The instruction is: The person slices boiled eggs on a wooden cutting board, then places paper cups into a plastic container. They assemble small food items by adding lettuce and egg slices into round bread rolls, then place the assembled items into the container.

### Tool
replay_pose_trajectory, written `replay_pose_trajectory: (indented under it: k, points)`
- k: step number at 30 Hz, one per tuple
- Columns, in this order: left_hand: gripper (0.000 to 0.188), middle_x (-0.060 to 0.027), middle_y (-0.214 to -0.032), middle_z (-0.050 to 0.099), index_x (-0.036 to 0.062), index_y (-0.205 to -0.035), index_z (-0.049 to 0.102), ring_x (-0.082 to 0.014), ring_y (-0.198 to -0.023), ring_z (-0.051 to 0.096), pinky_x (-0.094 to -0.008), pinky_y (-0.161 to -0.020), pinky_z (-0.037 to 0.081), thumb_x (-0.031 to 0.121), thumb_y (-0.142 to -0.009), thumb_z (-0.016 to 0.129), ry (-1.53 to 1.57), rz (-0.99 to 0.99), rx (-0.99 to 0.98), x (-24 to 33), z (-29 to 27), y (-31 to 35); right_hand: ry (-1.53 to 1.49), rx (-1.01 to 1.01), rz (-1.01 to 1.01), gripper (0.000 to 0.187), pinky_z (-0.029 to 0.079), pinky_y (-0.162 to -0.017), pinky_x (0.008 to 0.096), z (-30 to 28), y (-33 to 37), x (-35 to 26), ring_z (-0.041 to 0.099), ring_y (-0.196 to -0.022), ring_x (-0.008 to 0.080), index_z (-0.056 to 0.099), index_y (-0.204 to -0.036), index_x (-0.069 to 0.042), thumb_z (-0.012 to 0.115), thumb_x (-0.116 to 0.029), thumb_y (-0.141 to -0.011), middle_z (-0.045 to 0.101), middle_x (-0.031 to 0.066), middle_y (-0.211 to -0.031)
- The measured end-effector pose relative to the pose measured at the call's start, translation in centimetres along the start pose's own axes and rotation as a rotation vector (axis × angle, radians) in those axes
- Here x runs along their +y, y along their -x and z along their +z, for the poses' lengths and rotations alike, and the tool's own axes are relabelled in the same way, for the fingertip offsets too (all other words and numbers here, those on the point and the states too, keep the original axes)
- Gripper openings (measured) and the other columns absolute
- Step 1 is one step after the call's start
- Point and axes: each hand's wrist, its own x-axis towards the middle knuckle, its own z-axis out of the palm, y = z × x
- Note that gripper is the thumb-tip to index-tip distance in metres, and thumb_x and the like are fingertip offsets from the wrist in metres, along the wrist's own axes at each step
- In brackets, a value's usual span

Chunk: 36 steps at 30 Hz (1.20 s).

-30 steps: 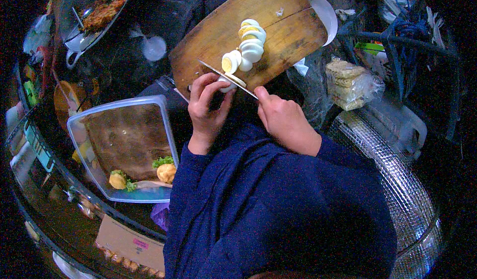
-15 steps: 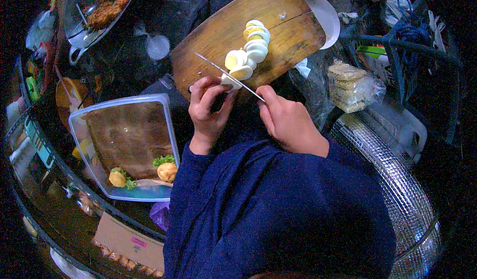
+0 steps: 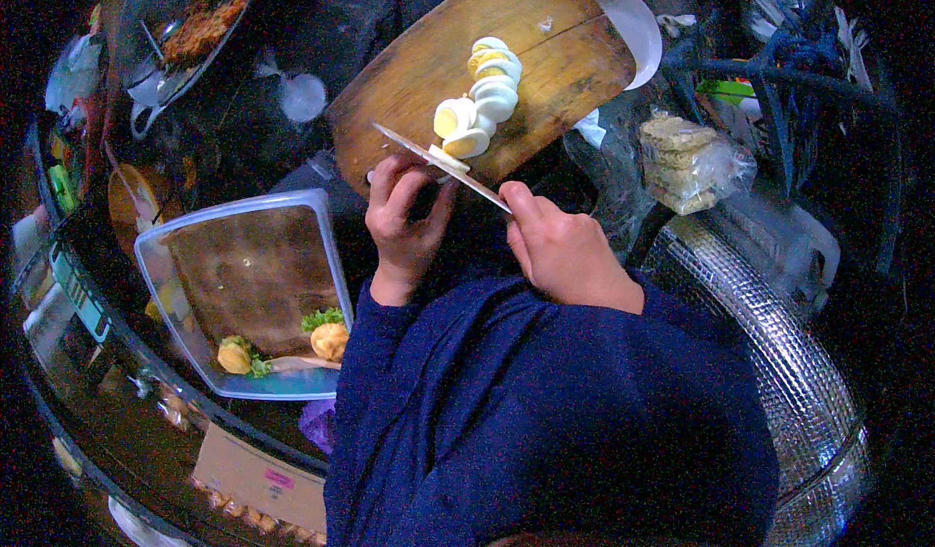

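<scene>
Several slices of boiled egg (image 3: pixel 494 97) lie in an overlapping row on the wooden cutting board (image 3: pixel 575 50). My right hand (image 3: pixel 575 252) is closed round the handle end of a knife (image 3: pixel 421 150), whose blade slants up and left across the board's near edge. A thin white egg slice (image 3: pixel 448 159) leans along the far side of the blade. My left hand (image 3: pixel 401 221) is bent at the board's near left edge, thumb and fingers curled round a piece of boiled egg just under the blade; most of that piece is hidden.
At left stands a clear plastic box (image 3: pixel 332 255) holding filled buns (image 3: pixel 329 340) with lettuce. A pan (image 3: pixel 146 79) with reddish-brown food is at far left. A bag of round patties (image 3: pixel 682 162) lies right of the board, near a silvery quilted roll (image 3: pixel 779 352). A white plate (image 3: pixel 638 36) sits partly under the board.
The knife has shifted slightly down and toward me, and a slice now stands apart on its far side. The whole view has moved a little.
</scene>
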Motion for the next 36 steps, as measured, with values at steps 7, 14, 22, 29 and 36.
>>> replay_pose_trajectory:
  k: [7,14,22,29,36]
  points:
    - [0.024,-0.014,-0.097,0.062,0.0029,-0.086,0.064,-0.0299,-0.09,0.06,-0.0351,-0.078,0.047,0.002,-0.066,0.077,0.007,-0.051,-0.038,-0.1,0.0,0.1,0.004,0.006,-0.025,0.031,0.053,-0.056,0.048,0.2,-0.6,-0.3,0.063,-0.063,0.0381,0.046,-0.116,-0.01,0.056,-0.017,-0.088,0.061,0.0164,-0.078]
    - [0.026,-0.0147,-0.098,0.062,0.0029,-0.089,0.064,-0.0311,-0.093,0.06,-0.0356,-0.081,0.047,0.003,-0.066,0.077,0.04,-0.022,-0.014,-0.2,0.0,0.2,0.011,-0.008,0.0,0.031,0.053,-0.055,0.049,0.5,-1.1,-0.5,0.062,-0.062,0.0393,0.046,-0.117,-0.008,0.055,-0.016,-0.088,0.061,0.0178,-0.077]
    - [0.029,-0.0146,-0.098,0.061,0.0037,-0.09,0.065,-0.0318,-0.093,0.06,-0.0368,-0.081,0.048,0.003,-0.065,0.079,0.018,-0.029,-0.016,-0.4,0.1,0.3,0.011,0.035,-0.035,0.018,0.053,-0.051,0.0501,0.9,-1.7,-0.6,0.065,-0.059,0.0386,0.047,-0.107,-0.007,0.045,-0.015,-0.09,0.061,0.0195,-0.071]
    - [0.029,-0.0144,-0.099,0.061,0.004,-0.09,0.065,-0.0319,-0.093,0.061,-0.037,-0.082,0.049,0.003,-0.065,0.079,0.015,-0.045,-0.031,-0.4,0.2,0.2,0.016,-0.007,-0.017,0.026,0.052,-0.054,0.0506,0.9,-2.2,-0.6,0.062,-0.06,0.0402,0.044,-0.111,-0.007,0.053,-0.015,-0.089,0.061,0.0196,-0.072]
    - [0.028,-0.0145,-0.101,0.06,0.004,-0.09,0.065,-0.0309,-0.094,0.06,-0.036,-0.082,0.049,0.004,-0.066,0.079,0.019,-0.045,-0.044,-0.5,0.1,0.2,-0.004,-0.002,-0.043,0.023,0.051,-0.052,0.0502,1.1,-2.6,-0.4,0.062,-0.06,0.0397,0.044,-0.107,-0.006,0.054,-0.014,-0.088,0.061,0.0195,-0.067]
